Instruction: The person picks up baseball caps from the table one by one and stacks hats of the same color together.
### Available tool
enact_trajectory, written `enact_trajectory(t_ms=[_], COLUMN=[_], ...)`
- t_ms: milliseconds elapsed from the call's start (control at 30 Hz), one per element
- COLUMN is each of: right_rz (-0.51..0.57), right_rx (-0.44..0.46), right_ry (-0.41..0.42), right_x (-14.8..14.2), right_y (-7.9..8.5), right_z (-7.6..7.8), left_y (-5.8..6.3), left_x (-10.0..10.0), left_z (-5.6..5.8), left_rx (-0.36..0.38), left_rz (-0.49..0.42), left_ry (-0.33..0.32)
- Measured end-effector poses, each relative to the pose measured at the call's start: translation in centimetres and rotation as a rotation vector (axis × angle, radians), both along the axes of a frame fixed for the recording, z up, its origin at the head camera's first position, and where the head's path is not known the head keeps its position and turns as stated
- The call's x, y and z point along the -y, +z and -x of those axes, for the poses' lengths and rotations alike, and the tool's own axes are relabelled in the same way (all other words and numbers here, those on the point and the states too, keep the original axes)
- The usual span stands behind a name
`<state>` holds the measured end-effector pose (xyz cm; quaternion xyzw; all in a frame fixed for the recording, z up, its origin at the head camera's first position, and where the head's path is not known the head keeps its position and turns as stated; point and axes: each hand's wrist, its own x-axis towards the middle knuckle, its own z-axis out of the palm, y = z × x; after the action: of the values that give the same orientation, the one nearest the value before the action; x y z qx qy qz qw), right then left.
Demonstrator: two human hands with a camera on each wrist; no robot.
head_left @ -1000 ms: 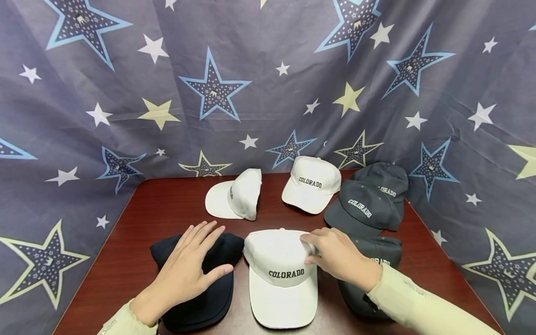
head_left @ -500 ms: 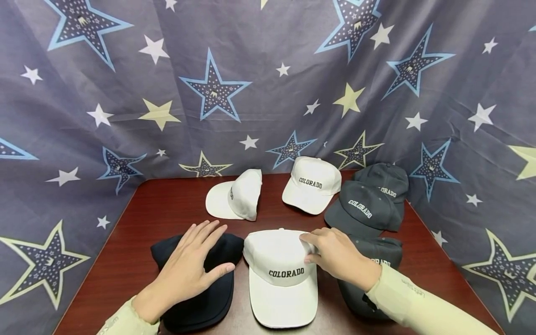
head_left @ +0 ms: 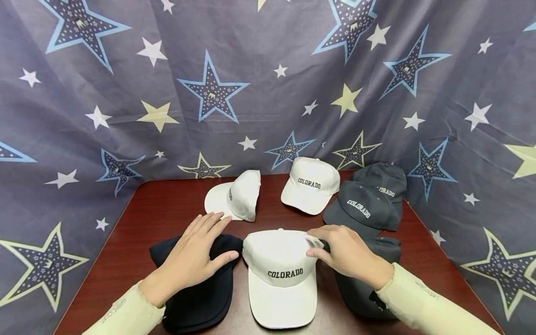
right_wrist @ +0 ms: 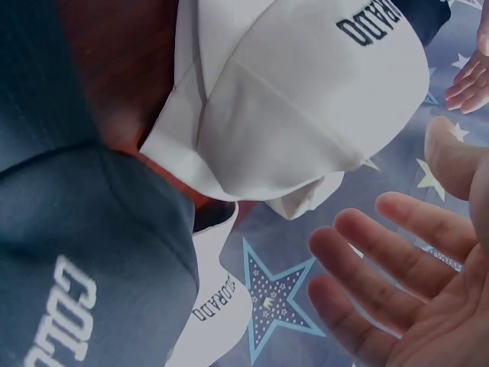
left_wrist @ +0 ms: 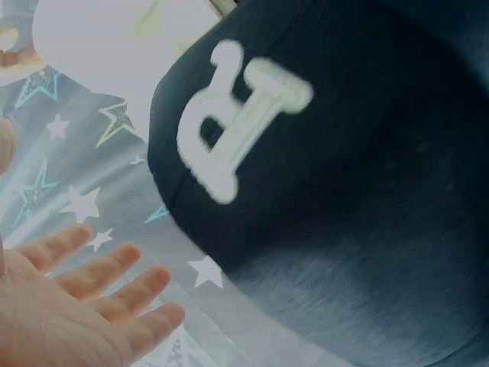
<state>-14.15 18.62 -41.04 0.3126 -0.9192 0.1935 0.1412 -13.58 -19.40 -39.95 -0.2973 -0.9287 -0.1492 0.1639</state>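
Note:
A white cap (head_left: 282, 298) lettered COLORADO lies at the front middle, its brim toward me. My right hand (head_left: 347, 253) hovers at the cap's right side, fingers extended; the right wrist view shows the white crown (right_wrist: 306, 130) with a gap between it and the fingers (right_wrist: 382, 260). To the left is a navy cap (head_left: 205, 302). Above it my left hand (head_left: 192, 258) spreads its fingers and holds nothing. A white letter shows on the navy crown (left_wrist: 344, 199) in the left wrist view. Beneath my right forearm, a dark grey cap (head_left: 362, 298) is partly hidden.
Two more white caps, one turned sideways (head_left: 244, 195) and one facing me (head_left: 311, 184), sit along the back of the brown table (head_left: 138, 214). Two dark grey caps (head_left: 358, 204) overlap at the back right. A star-patterned curtain (head_left: 251, 60) surrounds the table's back and sides.
My right hand has let go of the white cap's crown and shifted slightly right, its fingers loosening. The left hand has moved slightly up and right over the navy cap.

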Motion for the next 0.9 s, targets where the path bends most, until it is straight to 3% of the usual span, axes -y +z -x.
enact_trajectory(t_ms=[300, 533, 900], right_rz=[0.026, 0.064, 0.079], right_rx=[0.033, 0.050, 0.055], right_ry=[-0.063, -0.073, -0.096], right_x=[-1.3, -1.9, -2.4], right_y=[0.5, 0.8, 1.0], right_z=[-0.2, -0.2, -0.5], left_y=[1.7, 2.3, 2.7], left_x=[-0.5, -0.9, -1.9], left_z=[2.6, 5.7, 10.6], left_rx=[0.046, 0.063, 0.147], left_rz=[0.067, 0.096, 0.189], left_ry=[-0.006, 0.000, 0.075])
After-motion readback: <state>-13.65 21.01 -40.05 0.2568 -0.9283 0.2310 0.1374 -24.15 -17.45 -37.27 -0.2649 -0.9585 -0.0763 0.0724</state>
